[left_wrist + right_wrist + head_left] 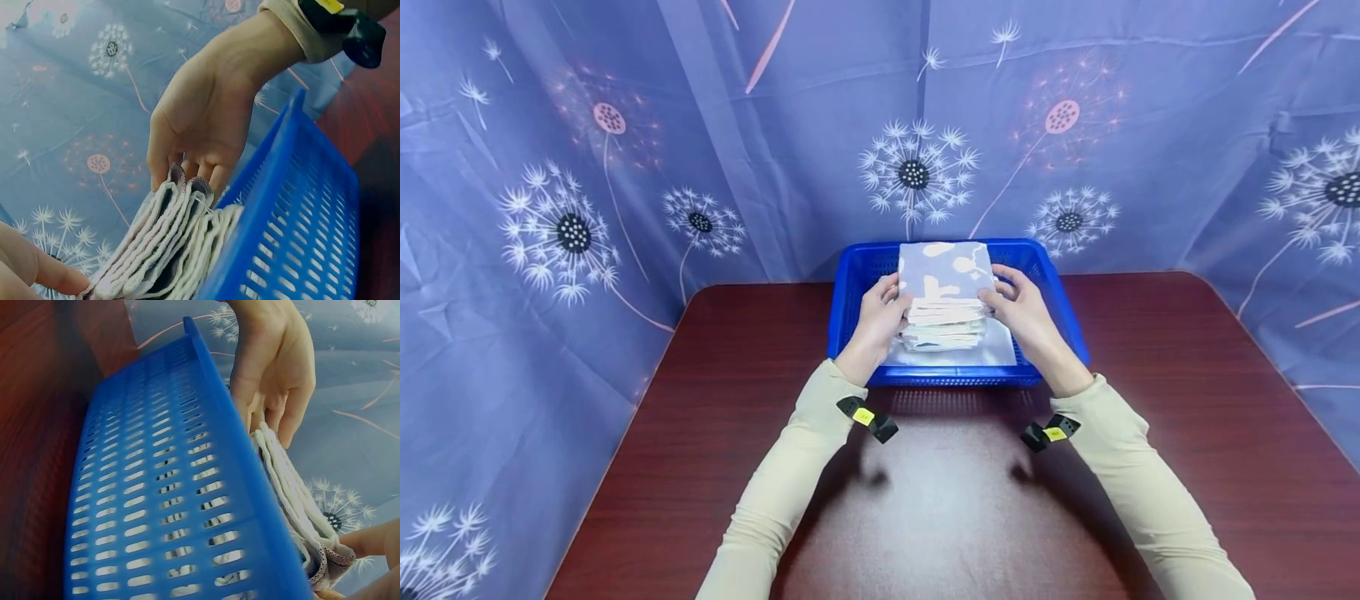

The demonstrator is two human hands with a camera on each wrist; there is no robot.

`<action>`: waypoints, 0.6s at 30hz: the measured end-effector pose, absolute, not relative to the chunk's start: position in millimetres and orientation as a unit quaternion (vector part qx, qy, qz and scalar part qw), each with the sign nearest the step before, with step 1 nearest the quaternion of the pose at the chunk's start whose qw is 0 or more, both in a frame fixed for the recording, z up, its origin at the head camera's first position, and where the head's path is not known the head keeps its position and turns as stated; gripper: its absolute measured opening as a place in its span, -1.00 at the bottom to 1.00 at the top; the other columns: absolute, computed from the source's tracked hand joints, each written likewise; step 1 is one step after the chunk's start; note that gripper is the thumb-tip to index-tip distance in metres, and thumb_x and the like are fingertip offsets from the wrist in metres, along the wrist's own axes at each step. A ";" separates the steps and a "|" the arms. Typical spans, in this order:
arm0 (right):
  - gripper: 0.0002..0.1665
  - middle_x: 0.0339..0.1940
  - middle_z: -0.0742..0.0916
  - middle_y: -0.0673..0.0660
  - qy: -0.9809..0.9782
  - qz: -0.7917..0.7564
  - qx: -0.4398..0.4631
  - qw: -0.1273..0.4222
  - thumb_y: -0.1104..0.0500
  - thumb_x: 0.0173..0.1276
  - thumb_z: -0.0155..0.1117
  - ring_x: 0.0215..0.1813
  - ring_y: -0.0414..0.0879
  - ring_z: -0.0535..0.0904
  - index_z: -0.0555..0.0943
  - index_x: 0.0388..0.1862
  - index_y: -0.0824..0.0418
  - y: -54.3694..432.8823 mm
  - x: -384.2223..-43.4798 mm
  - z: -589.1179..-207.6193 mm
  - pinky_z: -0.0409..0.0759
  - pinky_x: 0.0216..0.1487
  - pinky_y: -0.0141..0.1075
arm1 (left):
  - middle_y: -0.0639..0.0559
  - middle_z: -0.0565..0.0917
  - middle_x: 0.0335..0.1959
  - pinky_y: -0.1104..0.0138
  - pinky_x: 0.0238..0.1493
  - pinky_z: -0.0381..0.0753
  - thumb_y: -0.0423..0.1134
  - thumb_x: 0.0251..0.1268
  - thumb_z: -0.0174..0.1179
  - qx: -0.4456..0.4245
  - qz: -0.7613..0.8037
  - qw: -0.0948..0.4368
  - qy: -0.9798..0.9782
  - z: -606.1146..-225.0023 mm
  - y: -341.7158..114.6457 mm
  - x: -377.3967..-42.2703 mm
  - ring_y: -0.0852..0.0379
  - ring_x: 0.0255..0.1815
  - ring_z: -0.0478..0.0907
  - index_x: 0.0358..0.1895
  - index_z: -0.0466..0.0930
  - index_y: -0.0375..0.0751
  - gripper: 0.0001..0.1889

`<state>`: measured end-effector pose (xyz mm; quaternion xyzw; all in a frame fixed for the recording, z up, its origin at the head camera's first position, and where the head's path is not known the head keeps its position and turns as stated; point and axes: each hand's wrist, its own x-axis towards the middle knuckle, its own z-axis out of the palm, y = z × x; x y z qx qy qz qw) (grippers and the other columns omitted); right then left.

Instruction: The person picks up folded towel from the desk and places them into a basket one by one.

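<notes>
A stack of folded cloths stands inside a blue plastic basket. Its top cloth is grey-blue with white shapes, and the layered white edges show in the left wrist view. My left hand grips the left side of the upper cloths, thumb at the near corner. On the opposite side my right hand holds them with its thumb in front and fingers along the edge. Part of the fingers is hidden behind the cloths. Under the stack, something flat and white covers part of the basket floor.
The basket rests on a dark red-brown wooden table, near its far edge. Its slotted front wall rises close to the stack. A blue curtain printed with dandelions hangs behind and along both sides.
</notes>
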<state>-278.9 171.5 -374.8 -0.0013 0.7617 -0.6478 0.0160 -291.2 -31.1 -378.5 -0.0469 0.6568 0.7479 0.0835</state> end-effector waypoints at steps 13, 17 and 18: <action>-0.26 0.39 0.39 0.36 0.789 -0.610 0.010 0.071 0.10 0.52 -0.03 0.17 -0.11 0.44 0.00 0.54 0.31 176.6 -280.6 -379.6 0.44 0.25 -0.26 | -0.28 0.45 0.31 0.25 0.08 0.55 -0.44 0.35 0.05 -0.044 0.718 0.070 0.691 -384.3 -42.3 -291.0 -0.03 0.25 0.46 0.43 0.26 -0.21 -0.43; -0.31 0.35 0.42 0.37 0.797 -0.602 -0.007 0.052 0.10 0.52 -0.04 0.17 -0.11 0.46 0.10 0.51 0.34 184.4 -273.7 -377.5 0.46 0.31 -0.22 | -0.29 0.53 0.23 0.16 0.16 0.55 -0.44 0.34 0.05 -0.022 0.691 0.060 0.720 -384.9 -51.6 -288.6 -0.09 0.20 0.52 0.39 0.30 -0.26 -0.47; -0.33 0.34 0.43 0.38 0.802 -0.595 -0.012 0.043 0.11 0.52 -0.05 0.18 -0.09 0.47 0.12 0.50 0.35 187.1 -271.6 -376.9 0.46 0.31 -0.21 | -0.30 0.55 0.19 0.16 0.14 0.56 -0.44 0.35 0.04 -0.014 0.681 0.055 0.730 -385.3 -54.9 -287.8 -0.11 0.15 0.55 0.37 0.33 -0.28 -0.50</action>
